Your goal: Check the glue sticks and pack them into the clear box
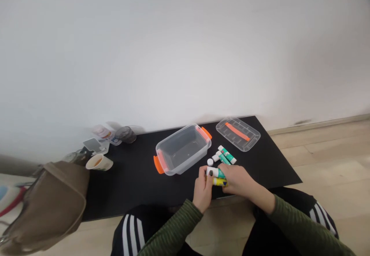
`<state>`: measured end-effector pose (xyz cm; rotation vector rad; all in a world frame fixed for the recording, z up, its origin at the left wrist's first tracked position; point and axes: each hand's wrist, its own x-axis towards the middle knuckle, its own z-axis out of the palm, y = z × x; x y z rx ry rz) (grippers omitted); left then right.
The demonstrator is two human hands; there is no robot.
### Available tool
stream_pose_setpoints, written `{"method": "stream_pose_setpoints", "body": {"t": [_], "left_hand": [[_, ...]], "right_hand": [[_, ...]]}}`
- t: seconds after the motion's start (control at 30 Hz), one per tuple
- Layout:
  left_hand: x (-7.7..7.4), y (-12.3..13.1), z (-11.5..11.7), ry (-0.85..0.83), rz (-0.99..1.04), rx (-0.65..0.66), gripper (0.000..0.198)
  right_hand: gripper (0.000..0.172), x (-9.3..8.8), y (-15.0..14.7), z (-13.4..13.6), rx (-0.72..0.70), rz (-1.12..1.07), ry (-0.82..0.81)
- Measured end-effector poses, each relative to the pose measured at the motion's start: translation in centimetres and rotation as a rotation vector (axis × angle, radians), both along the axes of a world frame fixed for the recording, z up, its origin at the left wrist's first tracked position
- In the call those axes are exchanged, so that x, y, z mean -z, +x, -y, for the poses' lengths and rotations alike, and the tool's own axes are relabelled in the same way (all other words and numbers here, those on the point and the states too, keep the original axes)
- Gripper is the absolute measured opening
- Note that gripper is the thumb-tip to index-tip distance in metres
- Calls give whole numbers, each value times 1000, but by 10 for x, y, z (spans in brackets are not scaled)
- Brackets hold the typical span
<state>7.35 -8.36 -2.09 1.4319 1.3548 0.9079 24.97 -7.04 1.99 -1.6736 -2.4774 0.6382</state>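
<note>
**Left hand** [202, 191]: curled shut around the white end of a green glue stick [215, 173].
**Right hand** [235, 181]: closed over that stick's other end and a yellow glue stick [220, 182], which touches it.
**Held sticks:** just in front of the clear box [182, 150], toward its right end.
**Loose sticks:** two more green glue sticks [227, 155] lie just off the box's right end, beside a white cap [210, 162].
**Lid:** a clear lid [237, 133] with an orange strip lies beyond the box's right end.
**Under everything:** the box sits on a black board [130, 190].
**Left of the box:** a paper cup [99, 162], a glass [125, 134] and a brown bag [49, 206], well apart from it.
</note>
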Motion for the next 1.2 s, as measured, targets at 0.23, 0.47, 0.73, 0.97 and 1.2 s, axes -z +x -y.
{"method": "stream_pose_setpoints", "body": {"t": [0.23,0.47,0.73,0.97,1.2], "left_hand": [[17,-12,-19,114,-533,111,31],[40,13,-34,282,-1073,426,39],[50,5,-37,342,-1052,325,46],[54,-1,-46,343,-836,239,36],[56,-7,-55,389,-637,176,28]], "right_hand": [[42,15,60,-47,437,-22,-96],[46,38,68,-87,575,23,-25],[49,54,59,-85,520,-1,-2],[37,58,61,-78,456,11,52],[29,55,62,-63,433,54,89]]}}
